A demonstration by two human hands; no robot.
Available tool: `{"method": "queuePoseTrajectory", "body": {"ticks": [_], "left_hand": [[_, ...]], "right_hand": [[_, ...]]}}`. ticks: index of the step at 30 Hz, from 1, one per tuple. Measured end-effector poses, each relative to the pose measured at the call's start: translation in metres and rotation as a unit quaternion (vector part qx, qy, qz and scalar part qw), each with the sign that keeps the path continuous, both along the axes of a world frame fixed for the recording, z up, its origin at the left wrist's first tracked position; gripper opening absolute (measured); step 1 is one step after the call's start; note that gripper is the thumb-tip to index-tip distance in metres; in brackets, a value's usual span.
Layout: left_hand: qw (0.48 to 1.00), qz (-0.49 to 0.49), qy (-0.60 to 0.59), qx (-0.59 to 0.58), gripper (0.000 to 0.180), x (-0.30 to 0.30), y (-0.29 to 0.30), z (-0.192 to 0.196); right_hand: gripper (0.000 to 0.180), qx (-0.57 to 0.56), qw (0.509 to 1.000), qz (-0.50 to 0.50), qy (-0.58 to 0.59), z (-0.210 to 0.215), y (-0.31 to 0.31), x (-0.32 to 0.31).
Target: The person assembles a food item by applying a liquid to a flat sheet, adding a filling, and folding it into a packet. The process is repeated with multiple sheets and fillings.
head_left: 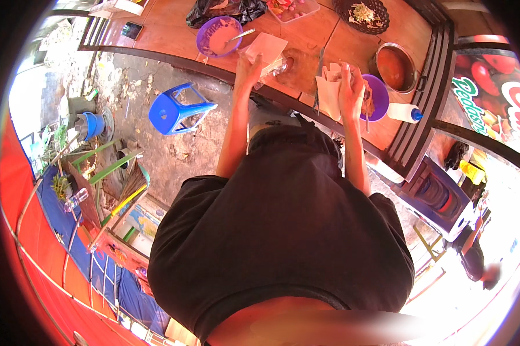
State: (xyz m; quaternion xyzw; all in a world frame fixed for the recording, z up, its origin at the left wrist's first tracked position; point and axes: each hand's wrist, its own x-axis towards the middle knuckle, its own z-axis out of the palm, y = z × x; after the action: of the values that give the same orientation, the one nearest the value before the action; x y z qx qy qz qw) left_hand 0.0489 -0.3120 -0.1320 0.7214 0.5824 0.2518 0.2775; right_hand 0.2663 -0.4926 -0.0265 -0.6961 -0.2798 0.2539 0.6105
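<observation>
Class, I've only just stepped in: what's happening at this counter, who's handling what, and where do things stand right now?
A person in a black shirt stands at a wooden counter. The left hand rests on a clear wrapped packet under a sheet of pale paper. The right hand holds folded paper beside a purple bowl of food. Also on the counter are a second purple bowl with a spoon, a metal pot of red sauce and a white squeeze bottle. A blue stool stands on the ground.
</observation>
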Motion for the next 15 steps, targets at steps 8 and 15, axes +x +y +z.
{"method": "queuePoseTrajectory", "body": {"ticks": [8, 15], "left_hand": [[0.800, -0.207, -0.373, -0.421, 0.069, 0.021, -0.018, 0.087], [0.660, -0.170, -0.531, -0.503, 0.054, 0.053, -0.048, 0.064]], "right_hand": [[0.032, 0.034, 0.998, 0.042, 0.024, 0.036, 0.035, -0.015], [0.036, 0.039, 0.988, -0.023, -0.144, 0.022, 0.062, 0.005]]}}
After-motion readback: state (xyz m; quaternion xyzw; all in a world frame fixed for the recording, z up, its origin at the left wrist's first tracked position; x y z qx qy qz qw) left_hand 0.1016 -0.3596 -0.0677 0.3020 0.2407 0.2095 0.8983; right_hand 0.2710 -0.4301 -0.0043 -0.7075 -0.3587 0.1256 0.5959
